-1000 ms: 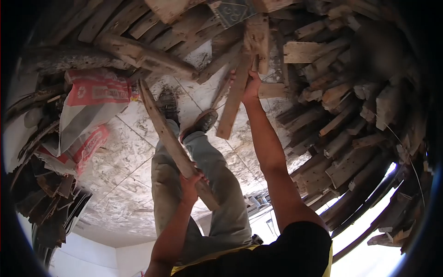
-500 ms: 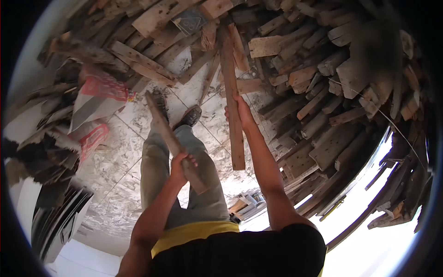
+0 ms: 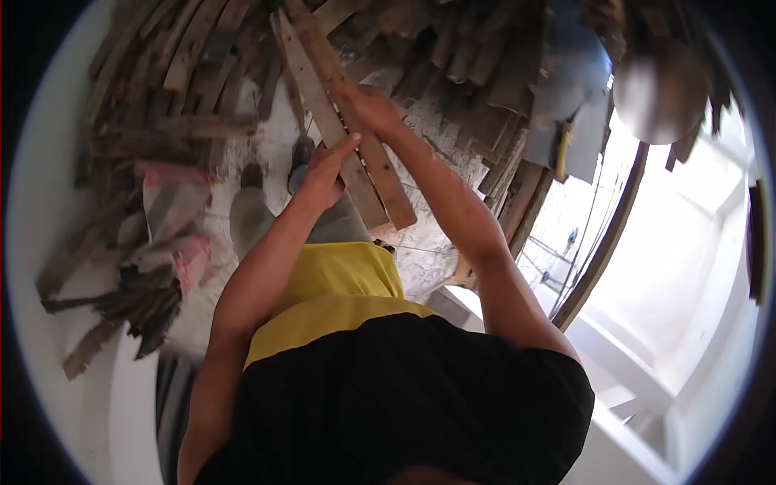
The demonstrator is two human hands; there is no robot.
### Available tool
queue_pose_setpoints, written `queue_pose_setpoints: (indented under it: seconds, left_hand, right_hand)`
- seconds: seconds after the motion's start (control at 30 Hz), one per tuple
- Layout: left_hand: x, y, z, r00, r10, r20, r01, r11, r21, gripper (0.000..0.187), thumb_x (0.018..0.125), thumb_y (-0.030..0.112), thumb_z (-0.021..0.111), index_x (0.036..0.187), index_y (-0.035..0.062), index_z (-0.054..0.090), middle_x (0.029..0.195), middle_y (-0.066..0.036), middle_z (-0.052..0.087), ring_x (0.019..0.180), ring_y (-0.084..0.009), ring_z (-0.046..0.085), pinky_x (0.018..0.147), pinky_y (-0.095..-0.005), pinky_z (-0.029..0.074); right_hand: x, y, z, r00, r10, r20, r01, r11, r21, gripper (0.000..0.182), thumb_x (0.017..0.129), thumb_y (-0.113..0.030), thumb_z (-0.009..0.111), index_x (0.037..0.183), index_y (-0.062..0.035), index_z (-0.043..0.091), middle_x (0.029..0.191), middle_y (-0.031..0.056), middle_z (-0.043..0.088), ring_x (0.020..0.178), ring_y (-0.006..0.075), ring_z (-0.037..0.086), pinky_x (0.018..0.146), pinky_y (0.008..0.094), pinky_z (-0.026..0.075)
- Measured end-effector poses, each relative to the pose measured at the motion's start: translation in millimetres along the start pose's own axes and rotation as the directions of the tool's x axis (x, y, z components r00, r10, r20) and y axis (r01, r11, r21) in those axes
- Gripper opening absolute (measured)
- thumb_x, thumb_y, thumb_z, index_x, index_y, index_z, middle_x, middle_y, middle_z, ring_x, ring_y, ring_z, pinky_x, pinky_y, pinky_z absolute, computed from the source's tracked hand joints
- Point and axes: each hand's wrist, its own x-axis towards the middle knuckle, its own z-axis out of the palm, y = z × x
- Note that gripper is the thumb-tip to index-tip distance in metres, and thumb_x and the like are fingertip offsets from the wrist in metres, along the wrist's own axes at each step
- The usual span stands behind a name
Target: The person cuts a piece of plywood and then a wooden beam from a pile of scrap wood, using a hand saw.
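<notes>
Two long wooden planks lie side by side in front of me, a narrow dark gap between them. My left hand [image 3: 325, 175] is closed around the left plank [image 3: 316, 94], its thumb on the top face. Around the right plank [image 3: 383, 174], higher up, my right hand [image 3: 369, 109] is wrapped. Both planks are worn and brown, their near ends almost level above my legs. Their far ends reach toward the wood pile at the top.
Stacked old planks [image 3: 190, 52] fill the far side and upper left. Red-and-white sacks [image 3: 174, 202] and dark wood scraps [image 3: 145, 303] lie at the left. A yellow-handled tool [image 3: 563, 149] shows at the right, near a bright opening with a long beam [image 3: 598, 263].
The two planks were held apart and are now brought together side by side. My hands have come close to each other. The view has turned, showing more of the bright opening.
</notes>
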Motion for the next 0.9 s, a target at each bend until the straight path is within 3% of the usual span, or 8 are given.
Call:
queue_pose_setpoints:
  seconds: [0.03, 0.17, 0.47, 0.5, 0.57, 0.63, 0.83, 0.9]
  left_hand:
    - [-10.3, 6.5, 8.2, 0.997, 0.043, 0.058, -0.043, 0.999, -0.007, 0.053, 0.085, 0.026, 0.078, 0.128, 0.0079, 0.052, 0.117, -0.008, 0.062, 0.104, -0.0258, 0.062, 0.087, -0.0436, 0.055]
    - [-46.7, 26.0, 30.7, 0.982, 0.080, 0.171, -0.087, 0.996, 0.036, 0.067, 0.085, 0.026, 0.078, 0.141, 0.0084, 0.044, 0.129, -0.007, 0.056, 0.117, -0.0255, 0.056, 0.100, -0.0419, 0.048]
    - [-102.3, 43.8, 64.1, 0.952, 0.163, 0.260, -0.208, 0.965, 0.159, 0.062, 0.087, 0.023, 0.075, 0.139, 0.0082, 0.043, 0.127, -0.008, 0.056, 0.116, -0.0238, 0.057, 0.098, -0.0414, 0.049]
    - [-109.1, 46.3, 67.5, 0.938, 0.143, 0.316, -0.197, 0.969, 0.147, 0.059, 0.089, 0.019, 0.073, 0.139, 0.0087, 0.043, 0.127, -0.007, 0.056, 0.116, -0.0236, 0.056, 0.096, -0.0399, 0.050]
    - [-96.6, 44.5, 59.7, 0.929, 0.104, 0.356, -0.172, 0.971, 0.166, 0.058, 0.090, 0.018, 0.072, 0.140, 0.0088, 0.043, 0.128, -0.007, 0.055, 0.116, -0.0234, 0.056, 0.096, -0.0389, 0.050]
    - [-99.0, 32.1, 68.4, 0.924, 0.053, 0.379, -0.133, 0.973, 0.187, 0.058, 0.091, 0.016, 0.070, 0.140, 0.0089, 0.042, 0.129, -0.006, 0.054, 0.117, -0.0233, 0.056, 0.096, -0.0380, 0.050]
    - [-123.5, 27.4, 84.5, 0.847, 0.338, 0.411, -0.459, 0.855, 0.243, 0.062, 0.089, 0.007, 0.070, 0.142, 0.0048, 0.039, 0.132, -0.007, 0.051, 0.118, -0.0189, 0.053, 0.097, -0.0322, 0.047]
    - [-118.8, 30.0, 70.9, 0.684, 0.559, 0.468, -0.727, 0.579, 0.369, 0.057, 0.087, 0.012, 0.075, 0.136, 0.0027, 0.047, 0.128, -0.009, 0.055, 0.113, -0.0200, 0.056, 0.097, -0.0344, 0.045]
  right_hand:
    - [-22.2, -35.7, -20.0, 0.969, 0.246, 0.031, -0.247, 0.948, 0.201, 0.048, 0.094, -0.038, 0.050, 0.114, 0.0023, 0.068, 0.108, 0.0201, 0.071, 0.100, 0.0316, 0.067, 0.092, 0.0377, 0.047]
    - [-44.9, -68.5, -45.9, 0.995, -0.002, -0.104, 0.018, 0.988, 0.150, 0.049, 0.094, -0.039, 0.050, 0.116, 0.0007, 0.068, 0.112, 0.0200, 0.071, 0.104, 0.0310, 0.067, 0.094, 0.0359, 0.046]
    - [-75.8, -120.7, -74.6, 0.969, 0.025, -0.245, 0.074, 0.920, 0.384, 0.052, 0.092, -0.044, 0.057, 0.110, 0.0023, 0.071, 0.100, 0.0157, 0.072, 0.097, 0.0201, 0.067, 0.091, 0.0330, 0.047]
    - [-84.6, -126.0, -75.1, 0.936, -0.126, -0.327, 0.220, 0.937, 0.270, 0.051, 0.091, -0.045, 0.058, 0.108, 0.0022, 0.071, 0.099, 0.0175, 0.072, 0.095, 0.0234, 0.067, 0.089, 0.0352, 0.048]
    - [-89.6, -137.5, -83.0, 0.945, 0.089, -0.316, -0.019, 0.976, 0.217, 0.050, 0.092, -0.043, 0.057, 0.107, 0.0026, 0.071, 0.099, 0.0208, 0.071, 0.096, 0.0289, 0.068, 0.088, 0.0378, 0.049]
    - [-105.4, -141.2, -92.6, 0.932, 0.017, -0.363, 0.070, 0.972, 0.224, 0.052, 0.092, -0.044, 0.057, 0.112, 0.0026, 0.068, 0.103, 0.0247, 0.069, 0.102, 0.0351, 0.067, 0.090, 0.0405, 0.049]
    - [-156.7, -146.7, -149.2, 0.910, -0.239, -0.338, 0.325, 0.919, 0.225, 0.056, 0.091, -0.052, 0.058, 0.113, -0.0007, 0.068, 0.108, 0.0259, 0.068, 0.106, 0.0410, 0.064, 0.092, 0.0459, 0.049]
    - [-167.3, -124.7, -201.1, 0.857, -0.241, -0.455, 0.283, 0.959, 0.025, 0.052, 0.091, -0.051, 0.058, 0.104, -0.0013, 0.069, 0.102, 0.0246, 0.068, 0.100, 0.0410, 0.065, 0.088, 0.0472, 0.050]
